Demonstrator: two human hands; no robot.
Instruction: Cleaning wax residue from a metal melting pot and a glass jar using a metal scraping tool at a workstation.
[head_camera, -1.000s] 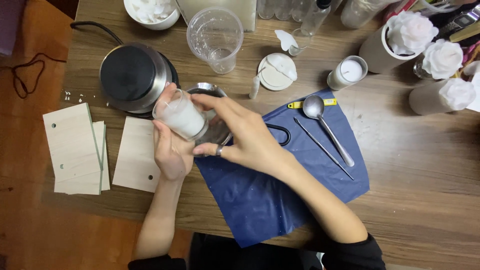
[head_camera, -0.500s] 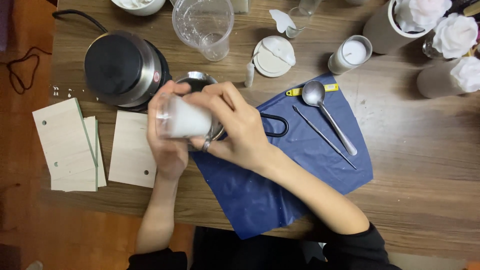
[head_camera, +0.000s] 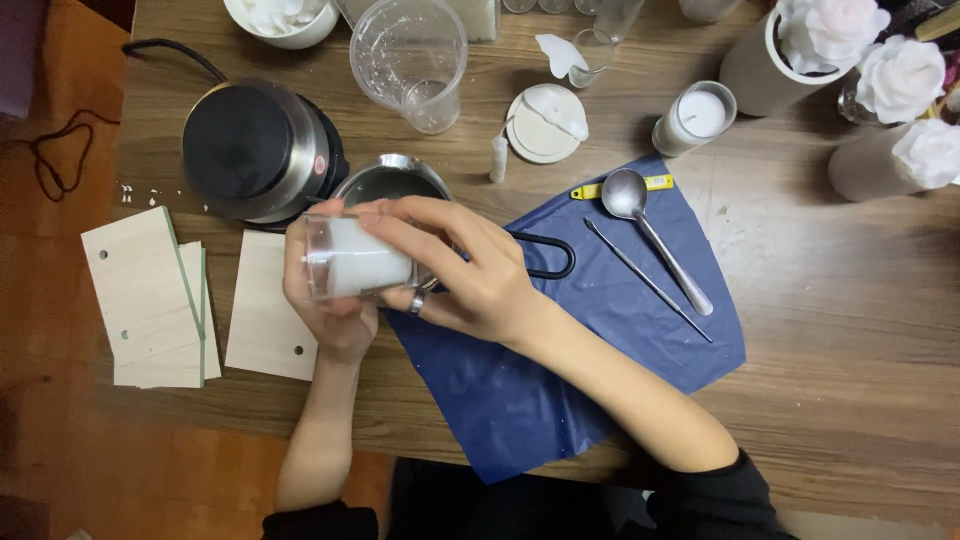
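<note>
Glass candle jar, white wax, sideways

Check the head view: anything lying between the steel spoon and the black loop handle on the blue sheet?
Yes. A thin metal rod lies diagonally on the blue sheet, between the steel spoon and the black loop handle, nearer the spoon.

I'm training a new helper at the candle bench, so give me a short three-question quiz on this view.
1. True or false: both hands hold the glass candle jar tipped on its side.
2. Which lies on the blue cloth? A) metal spoon B) wooden boards C) clear plastic cup
3. What stands just behind the jar, beside the electric hot plate?

Key
1. True: left hand underneath, right hand over the side.
2. A
3. A small steel pot with a black handle.
</note>
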